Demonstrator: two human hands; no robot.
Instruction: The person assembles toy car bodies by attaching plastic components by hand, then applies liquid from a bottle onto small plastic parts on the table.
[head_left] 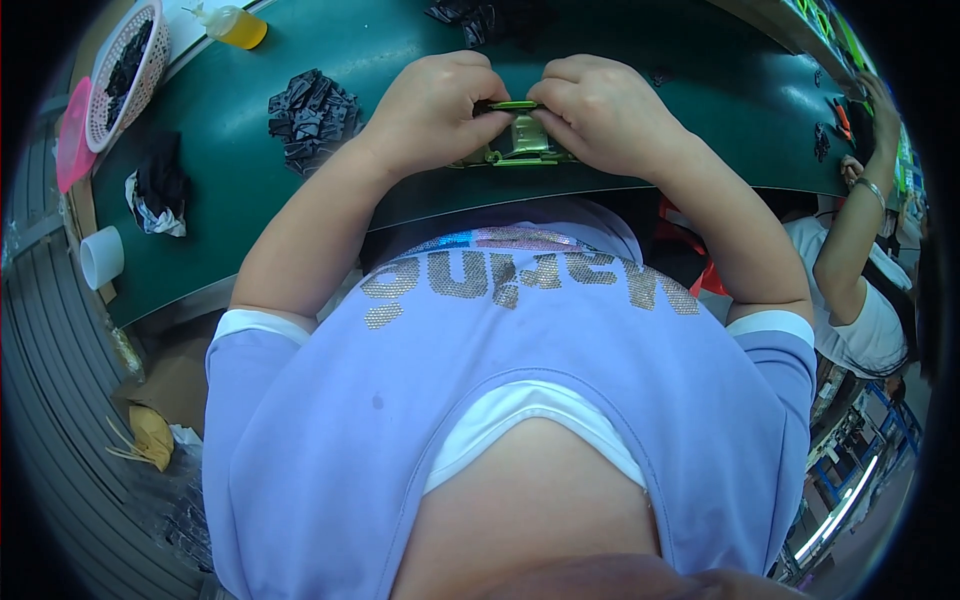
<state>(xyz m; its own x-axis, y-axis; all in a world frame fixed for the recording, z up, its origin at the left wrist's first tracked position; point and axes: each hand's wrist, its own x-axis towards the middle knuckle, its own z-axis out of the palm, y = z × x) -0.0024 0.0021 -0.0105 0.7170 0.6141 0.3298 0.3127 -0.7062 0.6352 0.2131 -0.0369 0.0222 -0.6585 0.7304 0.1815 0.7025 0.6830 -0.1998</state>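
Observation:
Both my hands meet over a small green and metal part (518, 140) at the near edge of the dark green work surface (250, 200). My left hand (435, 110) grips its left end with fingers curled. My right hand (605, 112) pinches its right end and top. Much of the part is hidden under my fingers. A pile of small black pieces (312, 115) lies just left of my left hand.
A pink mesh basket (125, 70) with black pieces and a yellow squeeze bottle (235, 25) stand at the far left. A black and white cloth (158, 190) and a white cup (100, 256) lie nearer. Another person's arm (858, 230) reaches onto the surface at the right.

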